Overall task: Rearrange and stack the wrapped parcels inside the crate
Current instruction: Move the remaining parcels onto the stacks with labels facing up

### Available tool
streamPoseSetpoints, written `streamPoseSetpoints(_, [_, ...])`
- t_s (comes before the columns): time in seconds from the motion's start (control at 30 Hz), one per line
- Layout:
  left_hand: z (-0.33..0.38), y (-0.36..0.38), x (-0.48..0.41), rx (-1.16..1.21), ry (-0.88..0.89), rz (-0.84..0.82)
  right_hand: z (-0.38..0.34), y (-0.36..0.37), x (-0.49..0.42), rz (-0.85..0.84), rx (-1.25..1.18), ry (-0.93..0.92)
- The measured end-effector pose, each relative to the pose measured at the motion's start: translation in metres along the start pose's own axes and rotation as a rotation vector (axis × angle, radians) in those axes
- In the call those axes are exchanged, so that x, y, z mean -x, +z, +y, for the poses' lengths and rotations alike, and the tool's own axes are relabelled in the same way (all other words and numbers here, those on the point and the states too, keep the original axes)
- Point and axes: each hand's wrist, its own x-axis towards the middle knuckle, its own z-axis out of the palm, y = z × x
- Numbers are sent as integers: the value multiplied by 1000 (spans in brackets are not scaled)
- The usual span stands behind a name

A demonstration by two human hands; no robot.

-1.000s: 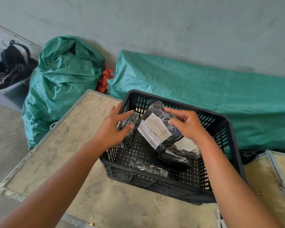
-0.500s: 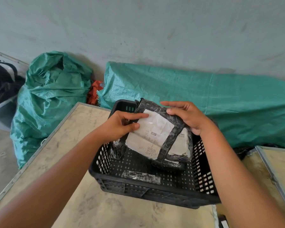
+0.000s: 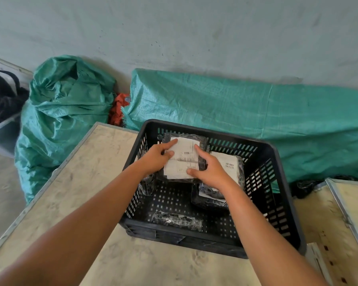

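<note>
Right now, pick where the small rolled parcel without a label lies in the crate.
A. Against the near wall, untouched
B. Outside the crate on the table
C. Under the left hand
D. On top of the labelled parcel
A: the small rolled parcel lies on the crate floor by the near wall, clear of both hands.

Black slotted crate (image 3: 277,162); black parcel (image 3: 203,145) w/ white label; teal tarp (image 3: 256,112).

Storage room: bare concrete wall (image 3: 194,34); green woven sacks (image 3: 64,112).
</note>
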Motion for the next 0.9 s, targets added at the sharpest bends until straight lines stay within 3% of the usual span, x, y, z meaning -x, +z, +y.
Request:
streamPoseSetpoints(0.13, [-20,12,-8,-288,-73,-188,14,18,-17,-25,66,87])
streamPoseSetpoints(0.37, [-34,24,-24,-665,-134,-277,24,42,-45,-126,221,228])
streamPoseSetpoints(0.57, [-45,35,-29,-738,-186,-305,31,57,-59,-82,321,315])
streamPoseSetpoints(0.77, [-57,57,-43,-1045,-223,-307,34,73,-56,-83,496,310])
streamPoseSetpoints(0.9, [-62,64,-39,-982,-296,-232,33,80,-53,-117,739,273])
